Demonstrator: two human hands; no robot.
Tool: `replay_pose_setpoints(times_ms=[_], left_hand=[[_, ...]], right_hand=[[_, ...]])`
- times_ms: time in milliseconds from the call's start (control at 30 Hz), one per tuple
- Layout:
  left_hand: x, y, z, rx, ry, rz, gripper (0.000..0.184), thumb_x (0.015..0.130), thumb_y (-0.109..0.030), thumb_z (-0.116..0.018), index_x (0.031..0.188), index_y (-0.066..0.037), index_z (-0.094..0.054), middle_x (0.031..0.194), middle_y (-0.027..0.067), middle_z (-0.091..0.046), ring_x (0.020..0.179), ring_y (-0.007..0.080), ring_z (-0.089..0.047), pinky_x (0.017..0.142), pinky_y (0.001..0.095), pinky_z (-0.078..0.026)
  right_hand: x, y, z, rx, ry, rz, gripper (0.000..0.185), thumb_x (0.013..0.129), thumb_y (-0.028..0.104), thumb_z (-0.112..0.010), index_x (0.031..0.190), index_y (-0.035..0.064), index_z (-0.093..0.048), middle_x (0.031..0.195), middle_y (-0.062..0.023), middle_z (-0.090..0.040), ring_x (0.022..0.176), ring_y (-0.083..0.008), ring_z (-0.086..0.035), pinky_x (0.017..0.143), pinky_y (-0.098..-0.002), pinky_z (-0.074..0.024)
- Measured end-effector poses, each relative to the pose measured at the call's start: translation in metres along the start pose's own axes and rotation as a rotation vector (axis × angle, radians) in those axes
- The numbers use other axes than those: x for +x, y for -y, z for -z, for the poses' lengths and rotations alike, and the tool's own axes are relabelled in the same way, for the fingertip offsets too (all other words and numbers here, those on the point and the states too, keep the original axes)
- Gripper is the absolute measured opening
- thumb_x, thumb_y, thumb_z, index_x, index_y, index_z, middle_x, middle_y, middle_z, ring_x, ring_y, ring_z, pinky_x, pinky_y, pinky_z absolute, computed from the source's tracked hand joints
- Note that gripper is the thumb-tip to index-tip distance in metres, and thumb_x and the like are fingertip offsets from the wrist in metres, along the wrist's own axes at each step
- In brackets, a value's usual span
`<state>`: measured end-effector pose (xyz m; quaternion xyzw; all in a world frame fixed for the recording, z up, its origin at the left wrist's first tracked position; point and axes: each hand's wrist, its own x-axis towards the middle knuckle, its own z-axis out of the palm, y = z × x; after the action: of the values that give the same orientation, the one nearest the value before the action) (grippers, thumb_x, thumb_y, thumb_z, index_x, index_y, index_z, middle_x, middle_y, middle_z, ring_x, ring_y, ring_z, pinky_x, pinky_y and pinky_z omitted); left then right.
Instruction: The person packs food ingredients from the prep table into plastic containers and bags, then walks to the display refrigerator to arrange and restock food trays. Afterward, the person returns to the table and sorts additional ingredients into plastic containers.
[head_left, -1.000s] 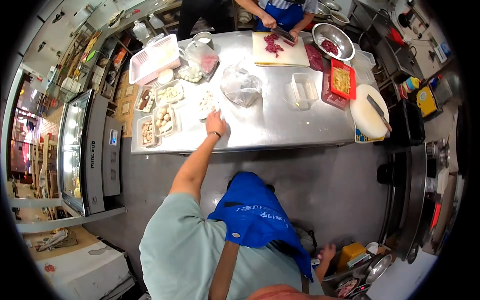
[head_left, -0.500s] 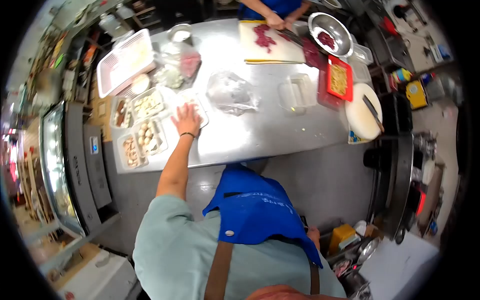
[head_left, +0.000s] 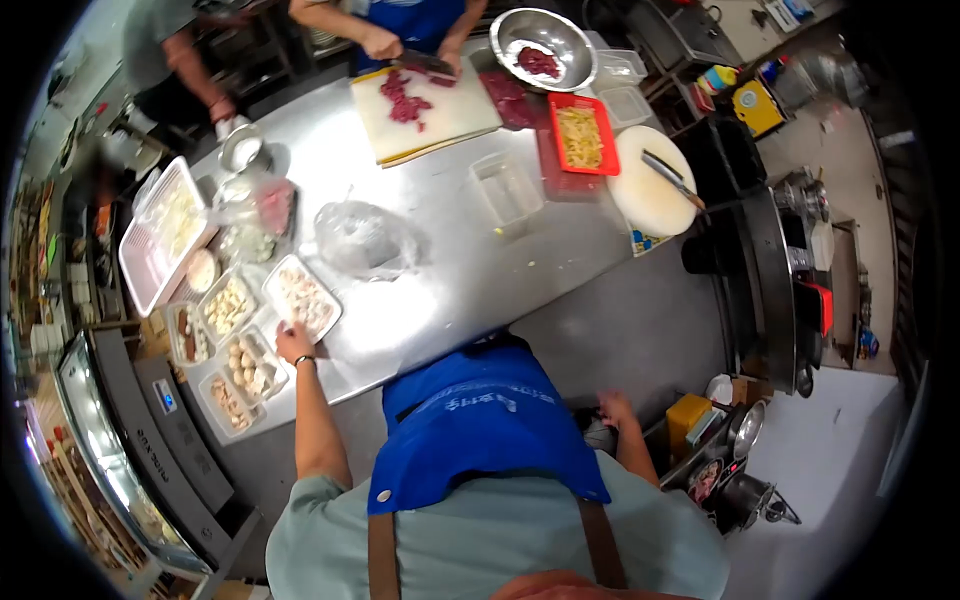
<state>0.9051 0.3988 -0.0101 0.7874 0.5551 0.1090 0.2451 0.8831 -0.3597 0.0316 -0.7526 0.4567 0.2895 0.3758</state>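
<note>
My left hand (head_left: 295, 343) is at the near edge of a white plastic tray (head_left: 322, 327) filled with pale pinkish-white pieces, its fingers bent on the rim. Beside it stand several clear tubs: one with small round mushrooms (head_left: 247, 362), one with brownish slices (head_left: 230, 402), one with pale cut pieces (head_left: 226, 305), and one with brown and white pieces (head_left: 188, 335). Low by my right side, away from the table, my right hand (head_left: 617, 408) hangs with its fingers apart and nothing seen in them.
A co-worker's hand (head_left: 382, 43) cuts red meat on a white board (head_left: 440, 125). A second person's hand (head_left: 222, 108) is near a metal container (head_left: 243, 150). A plastic bag (head_left: 365, 240) lies mid-table. A knife (head_left: 668, 172) rests on a round board (head_left: 640, 205).
My left hand has gone from lying flat over the tray to its near edge, uncovering the contents. My right hand shows more. The view has turned, and a second person appears at upper left.
</note>
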Motion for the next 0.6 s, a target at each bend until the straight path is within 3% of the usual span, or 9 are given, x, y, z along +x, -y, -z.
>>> replay_pose_setpoints(times_ms=[100,133,167,200,233,300,500,533,600], left_hand=[[-0.012,-0.005,0.009,0.07,-0.157,-0.058,0.05,0.08,-0.026,-0.065,0.121,0.0,-0.054,0.108,0.0199,-0.059,0.102,0.0357,-0.053,0.091,0.0436,-0.04],[-0.021,-0.008,0.011,0.106,-0.237,-0.181,0.048,0.08,-0.021,-0.063,0.121,0.001,-0.053,0.113,0.0207,-0.057,0.108,0.0365,-0.05,0.096,0.0435,-0.037],[-0.039,-0.027,0.023,0.099,-0.203,-0.222,0.047,0.079,-0.016,-0.061,0.121,0.002,-0.052,0.116,0.0208,-0.054,0.112,0.0366,-0.047,0.098,0.0436,-0.035],[-0.055,-0.035,0.025,0.093,-0.227,-0.301,0.045,0.078,-0.011,-0.06,0.119,0.003,-0.052,0.115,0.0202,-0.054,0.111,0.0363,-0.048,0.098,0.044,-0.036],[-0.075,-0.048,0.026,0.056,-0.233,-0.326,0.043,0.077,-0.009,-0.059,0.118,0.003,-0.052,0.115,0.02,-0.054,0.11,0.0364,-0.048,0.097,0.0441,-0.036],[-0.121,-0.078,0.019,-0.014,-0.171,-0.321,0.042,0.076,-0.006,-0.058,0.116,0.003,-0.052,0.114,0.0198,-0.054,0.108,0.0363,-0.049,0.096,0.0438,-0.037],[-0.256,-0.139,-0.017,-0.053,0.198,-0.284,0.033,0.07,0.0,-0.061,0.102,-0.001,-0.058,0.103,0.0162,-0.059,0.101,0.0351,-0.053,0.09,0.0407,-0.041],[-0.277,-0.152,-0.014,-0.085,0.248,-0.153,0.031,0.07,-0.002,-0.061,0.101,-0.002,-0.059,0.102,0.0158,-0.06,0.103,0.0355,-0.053,0.091,0.0412,-0.041],[-0.312,-0.156,-0.017,0.078,0.215,-0.336,0.03,0.071,-0.007,-0.061,0.101,-0.006,-0.061,0.104,0.0158,-0.06,0.103,0.0357,-0.053,0.093,0.0429,-0.041]], right_hand=[[-0.048,0.157,0.026,-0.188,-0.065,0.194,0.063,0.08,0.027,-0.071,0.131,0.0032,-0.041,0.083,-0.011,-0.06,0.063,-0.0186,-0.059,0.048,-0.0352,-0.048],[0.004,0.169,0.039,-0.175,-0.078,0.334,0.062,0.079,0.025,-0.072,0.129,0.0005,-0.043,0.088,-0.0115,-0.061,0.069,-0.0165,-0.06,0.053,-0.0331,-0.0498],[0.101,0.162,0.051,-0.279,-0.261,0.668,0.057,0.079,0.025,-0.072,0.124,-0.0004,-0.047,0.087,-0.0132,-0.062,0.069,-0.0188,-0.061,0.055,-0.0343,-0.0509],[0.069,0.226,0.06,-0.257,-0.333,0.865,0.053,0.079,0.025,-0.072,0.12,-0.0023,-0.051,0.092,-0.0153,-0.063,0.072,-0.0211,-0.062,0.059,-0.0338,-0.0514],[0.04,0.293,0.067,-0.274,-0.397,0.874,0.052,0.076,0.026,-0.073,0.115,-0.0033,-0.054,0.092,-0.019,-0.066,0.086,-0.026,-0.065,0.077,-0.0366,-0.0501],[0.094,0.382,0.084,-0.08,-0.27,0.949,0.052,0.076,0.028,-0.072,0.115,-0.0019,-0.055,0.091,-0.017,-0.067,0.086,-0.0247,-0.065,0.078,-0.0356,-0.0496],[0.183,0.624,0.104,-0.316,-0.524,1.083,0.06,0.076,0.033,-0.073,0.119,-0.0023,-0.051,0.108,-0.0213,-0.062,0.1,-0.0342,-0.059,0.085,-0.041,-0.0461],[0.261,0.647,0.102,-0.568,-0.82,1.397,0.059,0.076,0.036,-0.071,0.118,-0.0023,-0.053,0.109,-0.022,-0.061,0.103,-0.038,-0.058,0.087,-0.0437,-0.045],[0.271,0.694,0.108,-0.617,-0.596,1.22,0.056,0.076,0.04,-0.068,0.114,0.0002,-0.058,0.114,-0.0232,-0.059,0.106,-0.0399,-0.056,0.089,-0.0462,-0.0451]])
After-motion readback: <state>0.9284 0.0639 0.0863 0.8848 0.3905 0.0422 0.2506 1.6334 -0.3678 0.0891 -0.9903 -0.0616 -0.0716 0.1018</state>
